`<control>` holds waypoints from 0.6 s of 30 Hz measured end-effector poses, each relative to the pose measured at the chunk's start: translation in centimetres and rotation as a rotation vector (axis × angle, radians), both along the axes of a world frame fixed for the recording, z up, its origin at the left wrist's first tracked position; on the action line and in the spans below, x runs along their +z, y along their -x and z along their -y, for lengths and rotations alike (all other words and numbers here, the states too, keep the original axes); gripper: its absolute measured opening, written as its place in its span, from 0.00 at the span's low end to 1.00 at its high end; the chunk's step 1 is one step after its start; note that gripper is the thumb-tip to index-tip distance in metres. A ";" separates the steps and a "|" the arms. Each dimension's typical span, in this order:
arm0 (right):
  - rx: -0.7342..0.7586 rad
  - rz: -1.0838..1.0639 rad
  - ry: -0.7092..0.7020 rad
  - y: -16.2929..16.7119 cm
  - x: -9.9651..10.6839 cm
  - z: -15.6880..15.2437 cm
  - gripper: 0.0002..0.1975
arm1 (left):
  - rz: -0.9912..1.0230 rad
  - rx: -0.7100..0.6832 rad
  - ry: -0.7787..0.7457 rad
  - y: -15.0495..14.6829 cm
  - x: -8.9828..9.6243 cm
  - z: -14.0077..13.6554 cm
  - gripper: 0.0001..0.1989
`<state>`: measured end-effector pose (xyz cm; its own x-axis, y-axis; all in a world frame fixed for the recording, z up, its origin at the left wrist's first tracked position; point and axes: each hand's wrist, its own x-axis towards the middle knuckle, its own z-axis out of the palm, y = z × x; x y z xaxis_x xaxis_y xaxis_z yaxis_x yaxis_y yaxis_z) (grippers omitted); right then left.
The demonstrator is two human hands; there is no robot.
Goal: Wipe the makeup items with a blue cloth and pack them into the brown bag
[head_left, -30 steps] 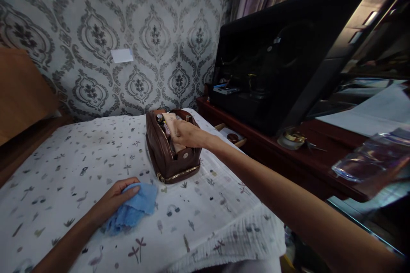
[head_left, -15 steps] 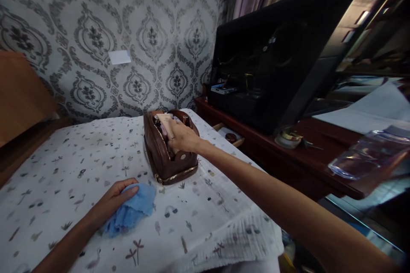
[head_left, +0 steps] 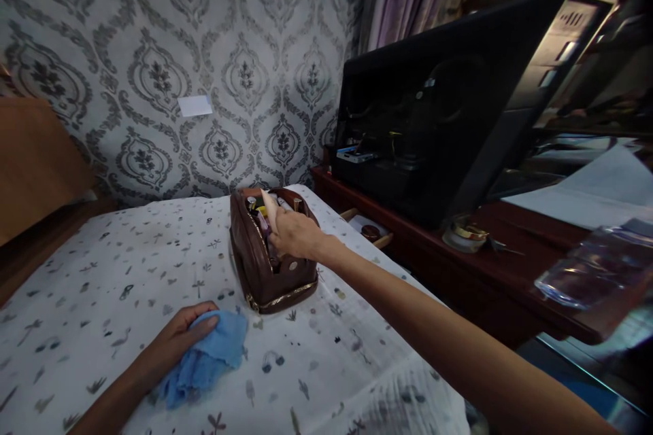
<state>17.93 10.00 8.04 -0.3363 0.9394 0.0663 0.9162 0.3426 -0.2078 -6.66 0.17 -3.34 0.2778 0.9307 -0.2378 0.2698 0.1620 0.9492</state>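
A brown leather toiletry bag (head_left: 249,265) stands unzipped on the white printed cloth, with tubes and bottles packed inside. My right hand (head_left: 296,234) reaches into its opening, fingers closed on a beige squeeze tube (head_left: 270,209) that tilts up out of the bag. The fingertips are partly hidden by the hand and the bag's edge. Nearer to me on the left, my left hand (head_left: 196,329) grips a crumpled blue cloth (head_left: 217,346) between thumb and fingers; the cloth rests on the bed cover in front of the bag.
White patterned cloth (head_left: 163,251) covers the surface under the bag. To the right, a dark red desk (head_left: 510,285) carries a black computer case (head_left: 433,115), a tape roll (head_left: 464,234) and clear plastic packaging (head_left: 592,272). A drawer (head_left: 375,231) stands open below. A cardboard box (head_left: 41,163) is at left.
The beige tube has turned in my right hand and now shows its narrower side. The left hand keeps the blue cloth in nearly the same place. The view has shifted slightly upward.
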 end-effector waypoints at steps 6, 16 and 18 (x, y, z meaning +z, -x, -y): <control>0.012 0.037 0.007 0.0 -0.4 -0.2 0.25 | 0.046 -0.030 0.035 0.1 -0.2 0.2 0.29; 0.020 0.053 -0.038 0.2 -0.6 0.2 0.26 | 0.048 -0.030 0.022 0.4 -0.4 0.1 0.28; 0.019 0.056 -0.041 0.3 -0.5 0.3 0.25 | 0.050 -0.023 0.023 0.5 -0.5 0.1 0.27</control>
